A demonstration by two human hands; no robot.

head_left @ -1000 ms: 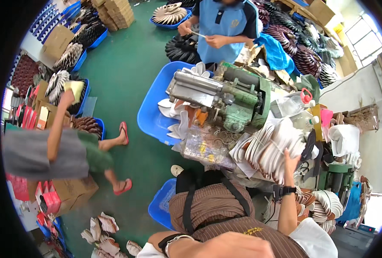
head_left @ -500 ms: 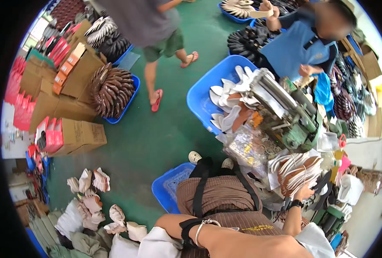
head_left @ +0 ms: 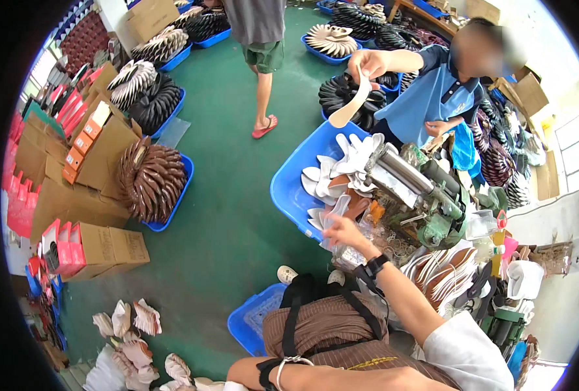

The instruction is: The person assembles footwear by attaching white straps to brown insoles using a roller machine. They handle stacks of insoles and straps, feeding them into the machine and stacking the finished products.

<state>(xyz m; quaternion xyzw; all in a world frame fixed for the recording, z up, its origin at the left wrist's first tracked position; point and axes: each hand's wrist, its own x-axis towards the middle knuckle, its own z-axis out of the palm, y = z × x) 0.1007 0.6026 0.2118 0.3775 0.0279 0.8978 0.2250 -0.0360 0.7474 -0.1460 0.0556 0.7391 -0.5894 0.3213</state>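
My right hand (head_left: 343,233), wearing a black watch, reaches over the near edge of a blue tub (head_left: 283,186). Its fingers are partly stretched out, and I see nothing gripped in them. Just beyond lie white and brown shoe insoles (head_left: 315,186) in the tub. My left hand (head_left: 245,373) is low at the bottom edge, beside my brown striped apron (head_left: 328,326); its fingers are hidden. Across the tub, a co-worker in a blue shirt holds up a beige insole (head_left: 349,109).
A green roller machine (head_left: 436,228) stands right of the tub, with stacked insoles (head_left: 443,270) below it. A blue crate (head_left: 253,319) is by my feet. Cartons (head_left: 110,251) and a tub of brown shoe parts (head_left: 152,182) stand left. Another person walks at the back.
My right hand has left the insole stack and moved left to the tub. The co-worker's beige insole now hangs lower, nearer the tub. The walking person has gone farther away.
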